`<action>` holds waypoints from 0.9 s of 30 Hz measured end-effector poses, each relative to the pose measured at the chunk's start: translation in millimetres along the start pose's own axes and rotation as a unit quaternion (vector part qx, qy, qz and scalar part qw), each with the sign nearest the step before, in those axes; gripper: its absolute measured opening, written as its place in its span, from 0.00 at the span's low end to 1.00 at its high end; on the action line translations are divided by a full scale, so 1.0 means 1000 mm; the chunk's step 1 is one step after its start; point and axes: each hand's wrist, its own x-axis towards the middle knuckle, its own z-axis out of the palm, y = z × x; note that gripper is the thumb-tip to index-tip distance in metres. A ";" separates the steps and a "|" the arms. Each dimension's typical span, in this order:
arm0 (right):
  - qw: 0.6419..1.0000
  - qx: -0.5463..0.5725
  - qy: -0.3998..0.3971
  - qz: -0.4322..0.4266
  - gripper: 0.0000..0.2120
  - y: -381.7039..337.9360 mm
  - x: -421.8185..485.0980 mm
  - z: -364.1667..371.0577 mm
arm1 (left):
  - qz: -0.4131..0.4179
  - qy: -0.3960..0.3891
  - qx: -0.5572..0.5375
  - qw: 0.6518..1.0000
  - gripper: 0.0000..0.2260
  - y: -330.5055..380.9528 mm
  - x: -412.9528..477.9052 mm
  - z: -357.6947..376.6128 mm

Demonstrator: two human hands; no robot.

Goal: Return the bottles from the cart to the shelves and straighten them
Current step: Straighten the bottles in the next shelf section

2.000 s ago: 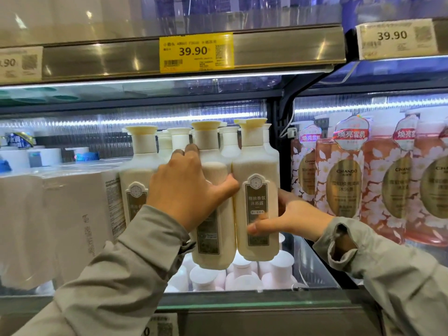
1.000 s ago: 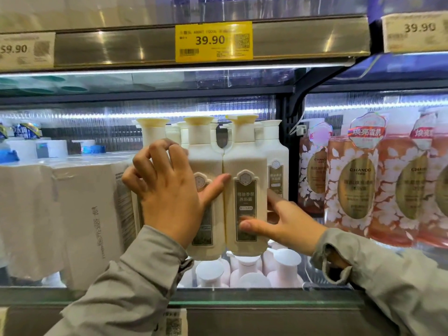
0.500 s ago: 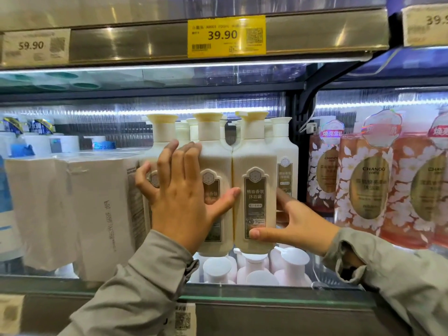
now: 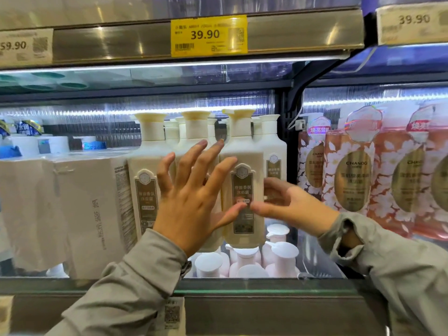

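Your left grip point(image 4: 191, 204) was released, its fingers splayed over the middle cream bottle point(image 4: 196, 132) and its thumb tip against the right cream bottle point(image 4: 242, 163). Your right grip point(image 4: 288, 204) was blurred, but it seemed to pinch the right cream bottle low down, thumb on the label and fingers curled round its side. Those two and the left cream bottle point(image 4: 145, 166) stood upright on the glass shelf point(image 4: 242, 291), between white cartons point(image 4: 84, 209) and orange Chando pouches point(image 4: 349, 180).
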 end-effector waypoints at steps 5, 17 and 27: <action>0.983 0.098 0.134 0.072 0.19 -0.001 0.003 -0.017 | 0.027 -0.007 -0.004 1.000 0.31 0.012 0.017 0.001; 0.969 -0.125 0.193 0.091 0.50 0.022 0.038 -0.043 | 0.008 -0.007 -0.004 1.000 0.34 0.026 0.033 0.011; 0.973 -0.123 0.176 0.084 0.40 0.039 0.055 -0.035 | 0.011 -0.007 -0.010 1.000 0.34 0.026 0.032 0.008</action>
